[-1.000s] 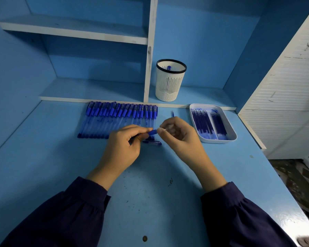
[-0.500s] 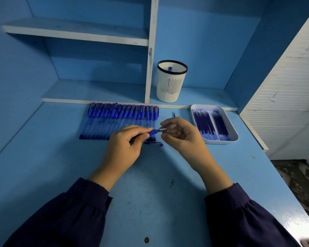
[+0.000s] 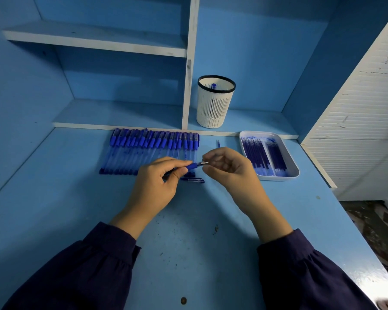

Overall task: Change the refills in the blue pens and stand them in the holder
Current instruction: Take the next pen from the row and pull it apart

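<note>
Blue desk (image 3: 76,209) centre: left hand (image 3: 157,182) grips a blue pen (image 3: 192,166); right hand (image 3: 229,168) draws back, baring its tip (image 3: 204,163), pinch unclear; refill seemingly seated.

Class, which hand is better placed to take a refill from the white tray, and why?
The right hand: nearer the tray on its side, only pinching the pen at its tip, while the left hand grips the barrel.

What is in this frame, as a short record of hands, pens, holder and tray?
Left hand: grips the pen by its barrel
Right hand: fingers pinch the pen's metal tip
Holder: on the shelf, one pen top visible inside
Row of pens: capped, side by side on the desk
Tray: right of the hands, holds refills
</note>
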The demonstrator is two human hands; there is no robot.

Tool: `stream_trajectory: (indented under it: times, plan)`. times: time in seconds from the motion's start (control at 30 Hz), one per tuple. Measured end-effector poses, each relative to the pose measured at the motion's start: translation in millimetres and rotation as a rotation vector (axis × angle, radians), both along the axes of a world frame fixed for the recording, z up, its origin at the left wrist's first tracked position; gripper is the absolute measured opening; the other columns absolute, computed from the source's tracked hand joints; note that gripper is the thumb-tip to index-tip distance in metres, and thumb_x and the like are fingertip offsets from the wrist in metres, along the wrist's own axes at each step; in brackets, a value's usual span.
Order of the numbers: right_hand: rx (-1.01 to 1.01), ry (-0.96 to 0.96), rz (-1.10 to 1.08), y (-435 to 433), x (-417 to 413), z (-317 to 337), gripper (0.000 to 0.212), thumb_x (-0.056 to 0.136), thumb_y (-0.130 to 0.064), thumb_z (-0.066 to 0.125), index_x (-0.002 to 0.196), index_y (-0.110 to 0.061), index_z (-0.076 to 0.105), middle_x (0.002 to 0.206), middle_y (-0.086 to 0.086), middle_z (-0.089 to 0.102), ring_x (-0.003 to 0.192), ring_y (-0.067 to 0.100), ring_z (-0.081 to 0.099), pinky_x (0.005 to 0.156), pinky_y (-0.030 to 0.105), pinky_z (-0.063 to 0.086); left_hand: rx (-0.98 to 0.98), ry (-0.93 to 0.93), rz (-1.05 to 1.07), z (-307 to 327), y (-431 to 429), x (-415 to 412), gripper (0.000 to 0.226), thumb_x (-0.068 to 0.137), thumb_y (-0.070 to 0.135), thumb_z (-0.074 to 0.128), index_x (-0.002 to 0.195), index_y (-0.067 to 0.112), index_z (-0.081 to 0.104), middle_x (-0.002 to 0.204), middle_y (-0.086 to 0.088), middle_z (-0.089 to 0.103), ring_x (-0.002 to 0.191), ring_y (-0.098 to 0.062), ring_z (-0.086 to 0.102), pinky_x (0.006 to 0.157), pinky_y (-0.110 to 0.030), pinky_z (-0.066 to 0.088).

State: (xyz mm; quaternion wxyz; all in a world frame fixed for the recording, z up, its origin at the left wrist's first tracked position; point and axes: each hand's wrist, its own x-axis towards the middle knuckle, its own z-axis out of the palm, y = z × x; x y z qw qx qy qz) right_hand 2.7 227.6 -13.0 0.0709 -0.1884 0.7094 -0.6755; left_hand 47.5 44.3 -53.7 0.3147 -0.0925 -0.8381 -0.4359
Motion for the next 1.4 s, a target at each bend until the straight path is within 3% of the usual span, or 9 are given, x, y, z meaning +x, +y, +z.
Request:
stream_trajectory:
  times: [0.13, 0.27, 0.43, 0.77, 0.83, 0.9, 1.03, 1.17, 1.4]
  plan:
    - [0.048, 0.007, -0.003, 0, 0, 0, 0.011, 0.087, -0.008, 0.069, 0.097, -0.005, 0.067, 0.079, -0.001, 0.068, 0.075, 0.007, 0.064, 0.076, 0.019, 0.053, -0.002, 0.005, -0.001, 1, 0, 1, 0.02, 0.089, 0.01, 0.069, 0.109, 0.014, 0.074, 0.096, 0.009, 0.071, 0.087, -0.004, 0.066, 0.073, -0.024, 0.055]
    - [-0.017, -0.031, 0.013, 2, 0, 1, 0.011, 0.085, 0.004, 0.066, 0.094, -0.001, 0.065, 0.084, 0.001, 0.068, 0.079, 0.009, 0.065, 0.078, 0.02, 0.052, -0.007, 0.013, -0.006, 1, 0, 1, 0.021, 0.088, 0.008, 0.07, 0.108, 0.013, 0.074, 0.095, 0.008, 0.071, 0.087, -0.005, 0.066, 0.073, -0.025, 0.056]
    - [0.043, -0.009, -0.011, 1, -1, -1, 0.01, 0.087, -0.007, 0.069, 0.096, -0.002, 0.067, 0.081, 0.001, 0.069, 0.076, 0.009, 0.064, 0.079, 0.023, 0.054, 0.005, 0.008, 0.006, 1, 0, 1, 0.021, 0.088, 0.007, 0.07, 0.108, 0.012, 0.075, 0.095, 0.01, 0.07, 0.088, -0.004, 0.066, 0.074, -0.023, 0.055]
    - [-0.173, -0.112, -0.096, 5, -7, 3, 0.012, 0.084, 0.003, 0.068, 0.09, -0.006, 0.072, 0.081, 0.004, 0.07, 0.078, 0.011, 0.064, 0.073, 0.016, 0.051, 0.046, -0.025, 0.036, 2, -1, 2, 0.021, 0.09, 0.011, 0.068, 0.11, 0.016, 0.073, 0.096, 0.018, 0.066, 0.083, -0.005, 0.065, 0.072, -0.02, 0.054]
    - [-0.061, -0.063, -0.12, 7, -10, 0, 0.009, 0.085, -0.001, 0.069, 0.09, -0.007, 0.072, 0.079, 0.004, 0.068, 0.074, 0.011, 0.06, 0.072, 0.019, 0.051, 0.051, -0.026, 0.043, 2, -1, 2, 0.021, 0.09, 0.011, 0.068, 0.11, 0.015, 0.073, 0.096, 0.018, 0.067, 0.084, -0.005, 0.065, 0.072, -0.02, 0.054]
    - [0.208, 0.096, -0.137, 9, -14, -7, 0.007, 0.086, -0.004, 0.069, 0.088, -0.01, 0.071, 0.076, 0.001, 0.065, 0.069, 0.009, 0.057, 0.068, 0.018, 0.048, 0.052, -0.023, 0.04, 1, -1, 2, 0.021, 0.091, 0.015, 0.066, 0.11, 0.015, 0.073, 0.098, 0.014, 0.068, 0.087, -0.004, 0.066, 0.075, -0.019, 0.054]
    - [0.677, 0.414, -0.036, 8, -16, -19, 0.012, 0.083, -0.002, 0.065, 0.089, -0.011, 0.07, 0.081, 0.002, 0.061, 0.066, 0.0, 0.05, 0.065, 0.003, 0.036, 0.054, -0.041, 0.039, 0, -2, 2, 0.022, 0.091, 0.019, 0.066, 0.111, 0.016, 0.073, 0.102, 0.007, 0.071, 0.092, -0.005, 0.066, 0.079, -0.021, 0.055]
    - [0.776, 0.486, 0.046, 5, -16, -20, 0.014, 0.085, 0.004, 0.06, 0.094, -0.003, 0.068, 0.086, 0.002, 0.053, 0.069, 0.007, 0.043, 0.065, 0.002, 0.032, 0.057, -0.046, 0.047, -1, 0, 1, 0.02, 0.091, 0.015, 0.067, 0.11, 0.017, 0.073, 0.101, 0.008, 0.071, 0.092, -0.005, 0.066, 0.079, -0.023, 0.055]
    - [0.81, 0.44, 0.068, 4, -16, -19, 0.016, 0.088, 0.001, 0.059, 0.102, -0.002, 0.066, 0.096, 0.008, 0.057, 0.081, 0.012, 0.046, 0.071, 0.011, 0.031, 0.037, -0.055, 0.048, 0, 1, 2, 0.021, 0.09, 0.011, 0.068, 0.11, 0.016, 0.074, 0.099, 0.007, 0.071, 0.091, -0.006, 0.066, 0.077, -0.019, 0.054]
